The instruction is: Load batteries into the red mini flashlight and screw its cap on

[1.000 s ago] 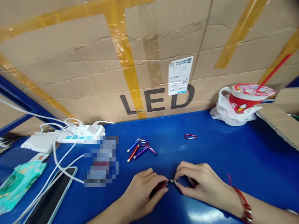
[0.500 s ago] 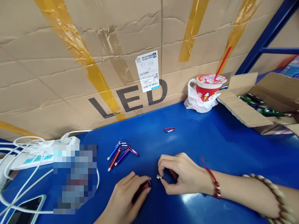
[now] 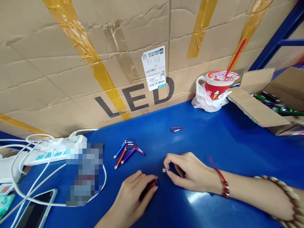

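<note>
A small red flashlight (image 3: 149, 187) lies in the grip of the left hand (image 3: 133, 199), low on the blue table (image 3: 213, 139). The fingers are curled shut around its barrel, so only the front end shows past the fingertips. Its long axis runs up and to the right, and the open end points toward the right hand (image 3: 187, 172).

The right hand rests on the table just beside that end, not touching it. Thumb and forefinger are pinched together on a small silver cap (image 3: 165, 170), which faces left toward the flashlight. The cap sits slightly above and to the right of the barrel's mouth, with a narrow gap between the two. The right hand is the one nearer that gap; a red cord bracelet (image 3: 222, 182) circles its wrist.

Beyond the left hand's fingertips, up and to the left, a small bunch of finished flashlights (image 3: 127, 150) lies in blue, red and purple, clips attached. Farther out from the right hand, a lone red clip (image 3: 176, 129) lies on the table.

Well off to the right hand's far side stand a red cup (image 3: 219, 84) in a plastic bag and an open cardboard box (image 3: 261, 107). To the left hand's outer side lie a power strip (image 3: 47, 148) with white cables and a phone (image 3: 35, 212).
</note>
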### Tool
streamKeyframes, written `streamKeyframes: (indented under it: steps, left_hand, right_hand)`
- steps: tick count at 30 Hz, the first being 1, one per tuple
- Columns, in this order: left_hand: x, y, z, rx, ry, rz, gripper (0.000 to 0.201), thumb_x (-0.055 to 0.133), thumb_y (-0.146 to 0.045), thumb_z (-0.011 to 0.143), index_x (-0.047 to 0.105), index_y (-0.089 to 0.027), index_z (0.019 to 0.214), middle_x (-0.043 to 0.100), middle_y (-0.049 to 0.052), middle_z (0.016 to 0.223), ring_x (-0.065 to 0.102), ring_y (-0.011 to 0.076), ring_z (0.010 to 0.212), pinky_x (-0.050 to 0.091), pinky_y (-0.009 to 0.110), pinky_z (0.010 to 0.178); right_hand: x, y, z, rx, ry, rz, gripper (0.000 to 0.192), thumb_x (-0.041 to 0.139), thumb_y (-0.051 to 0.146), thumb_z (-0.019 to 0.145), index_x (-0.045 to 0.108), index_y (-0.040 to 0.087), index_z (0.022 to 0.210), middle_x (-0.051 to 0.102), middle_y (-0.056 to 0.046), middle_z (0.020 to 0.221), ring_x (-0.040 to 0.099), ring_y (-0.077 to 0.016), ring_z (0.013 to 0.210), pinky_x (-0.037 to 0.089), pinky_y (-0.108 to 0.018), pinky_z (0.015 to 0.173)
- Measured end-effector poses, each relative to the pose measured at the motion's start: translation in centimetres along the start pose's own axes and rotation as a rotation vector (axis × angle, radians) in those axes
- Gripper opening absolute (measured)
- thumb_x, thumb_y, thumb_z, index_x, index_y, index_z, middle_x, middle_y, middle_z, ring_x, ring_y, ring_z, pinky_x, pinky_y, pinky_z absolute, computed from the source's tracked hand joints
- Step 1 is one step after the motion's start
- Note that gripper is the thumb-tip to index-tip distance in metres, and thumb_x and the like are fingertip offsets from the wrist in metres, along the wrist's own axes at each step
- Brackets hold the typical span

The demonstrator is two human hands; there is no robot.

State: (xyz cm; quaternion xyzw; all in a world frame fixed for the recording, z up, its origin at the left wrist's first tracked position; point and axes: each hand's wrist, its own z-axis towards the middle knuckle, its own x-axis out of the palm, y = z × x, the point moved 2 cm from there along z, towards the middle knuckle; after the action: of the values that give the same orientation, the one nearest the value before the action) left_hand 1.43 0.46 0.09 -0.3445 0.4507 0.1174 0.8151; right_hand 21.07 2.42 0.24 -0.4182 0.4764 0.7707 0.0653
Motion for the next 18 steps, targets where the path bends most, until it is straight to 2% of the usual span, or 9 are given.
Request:
streamKeyframes:
  steps: [3,8,13,18]
  left_hand:
    - [-0.06,-0.13,-0.06,0.009,0.002,0.005,0.017,0.043,-0.023,0.093,0.056,-0.015,0.100,0.064,0.004,0.072,0.056,0.0143,0.060,0.050,0.026,0.061]
    - [-0.24,-0.36,0.01,0.022,-0.011,0.019,0.019,0.040,-0.025,0.094,0.056,-0.016,0.101,0.065,0.003,0.072,0.058,0.0145,0.060,0.051,0.029,0.068]
    - [-0.24,0.10,-0.15,-0.011,0.020,0.011,0.015,0.043,-0.024,0.093,0.053,-0.018,0.102,0.066,0.003,0.075,0.058,0.0159,0.063,0.050,0.027,0.062]
    - [-0.08,0.47,-0.24,0.021,0.028,0.021,0.015,0.044,-0.023,0.092,0.053,-0.017,0.101,0.065,0.004,0.072,0.056,0.0154,0.061,0.046,0.023,0.057]
  right_hand:
    - [-0.09,0.09,-0.04,0.008,0.026,0.012,0.006,0.040,0.023,0.088,0.046,0.019,0.088,0.044,0.009,0.051,0.040,-0.0068,0.041,0.029,-0.018,0.047]
    - [-0.14,0.27,0.00,0.029,0.047,-0.009,0.011,0.033,0.026,0.092,0.042,0.020,0.090,0.044,0.009,0.052,0.040,-0.0089,0.042,0.030,-0.020,0.049]
    - [-0.23,0.50,0.15,0.007,0.059,-0.028,0.008,0.035,0.025,0.091,0.041,0.021,0.087,0.046,0.008,0.055,0.042,-0.0090,0.045,0.031,-0.020,0.050]
    - [-0.36,0.68,0.31,-0.015,0.059,-0.052,0.006,0.039,0.024,0.089,0.042,0.022,0.084,0.045,0.008,0.054,0.042,-0.0088,0.044,0.032,-0.019,0.050]
